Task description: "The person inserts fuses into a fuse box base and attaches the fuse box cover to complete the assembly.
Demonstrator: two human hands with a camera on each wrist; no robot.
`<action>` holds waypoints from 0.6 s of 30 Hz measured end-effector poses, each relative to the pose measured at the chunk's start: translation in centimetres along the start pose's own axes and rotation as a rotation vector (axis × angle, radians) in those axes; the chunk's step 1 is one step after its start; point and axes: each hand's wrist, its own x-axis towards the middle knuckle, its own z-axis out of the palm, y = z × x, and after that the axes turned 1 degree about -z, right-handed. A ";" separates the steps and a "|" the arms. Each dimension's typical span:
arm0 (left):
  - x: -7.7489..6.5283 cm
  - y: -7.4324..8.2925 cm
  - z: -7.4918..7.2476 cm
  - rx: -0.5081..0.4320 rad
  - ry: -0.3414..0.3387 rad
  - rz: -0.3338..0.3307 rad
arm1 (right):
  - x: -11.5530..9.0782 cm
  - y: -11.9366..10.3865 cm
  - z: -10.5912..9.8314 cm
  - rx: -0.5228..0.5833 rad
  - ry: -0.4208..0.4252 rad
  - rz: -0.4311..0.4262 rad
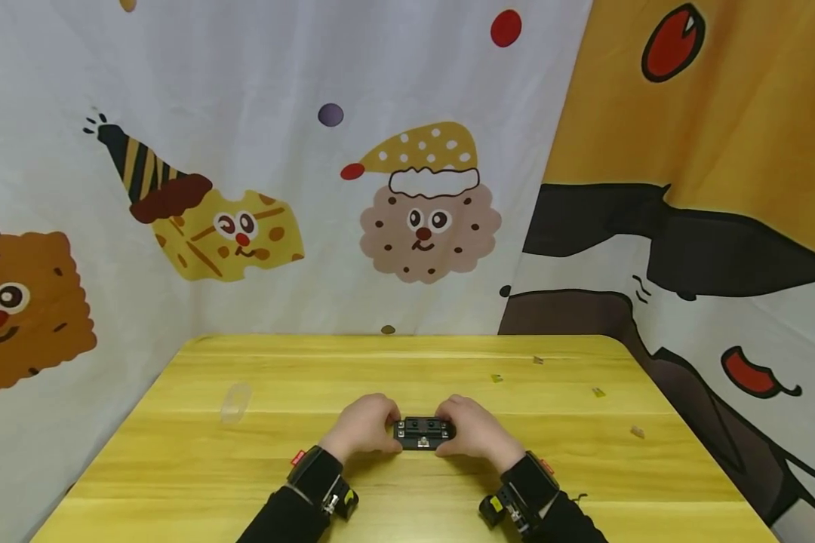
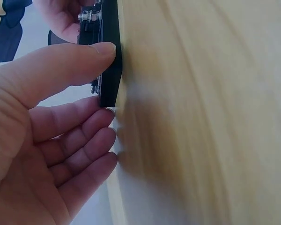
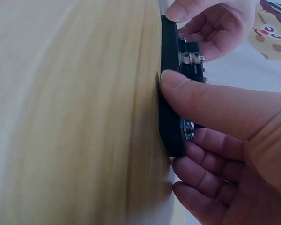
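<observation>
A small black block with metal screw terminals (image 1: 422, 433) lies at the front middle of the wooden table, its long side running left to right. My left hand (image 1: 367, 424) grips its left end, with the thumb on the near side and the fingers around the end. At the opposite end, my right hand (image 1: 474, 427) holds it in the same manner. In the left wrist view, the dark base of the block (image 2: 110, 84) is on or very close to the wood. Shiny screws stand out from the block (image 3: 170, 115) in the right wrist view.
The yellow wooden table (image 1: 244, 467) has small scraps or stickers (image 1: 598, 392) on its right half. A pale oval patch (image 1: 235, 402) shows at the left. Behind the far edge hangs a cloth printed with cartoon figures (image 1: 429, 230).
</observation>
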 end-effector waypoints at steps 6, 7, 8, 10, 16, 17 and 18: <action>0.1 0.2 0.1 -0.004 0.011 0.005 | -0.9 0.9 -0.6 0.098 0.032 0.008; 0.1 0.2 0.1 -0.008 0.013 0.003 | -1.1 1.1 -0.8 0.110 0.043 0.020; 0.0 0.2 0.1 -0.011 0.013 0.003 | -1.4 1.3 -1.0 0.120 0.057 0.036; 0.0 0.2 0.2 -0.011 0.013 -0.001 | -1.8 1.8 -1.5 0.123 0.089 0.075; -0.1 0.1 0.0 -0.006 0.004 -0.019 | -2.9 3.5 -2.9 0.121 0.186 0.181; -0.1 0.1 0.0 -0.010 0.004 -0.018 | -3.2 3.8 -3.2 0.120 0.197 0.195; -0.1 0.1 0.0 -0.012 0.002 -0.018 | -3.5 4.2 -3.4 0.116 0.208 0.208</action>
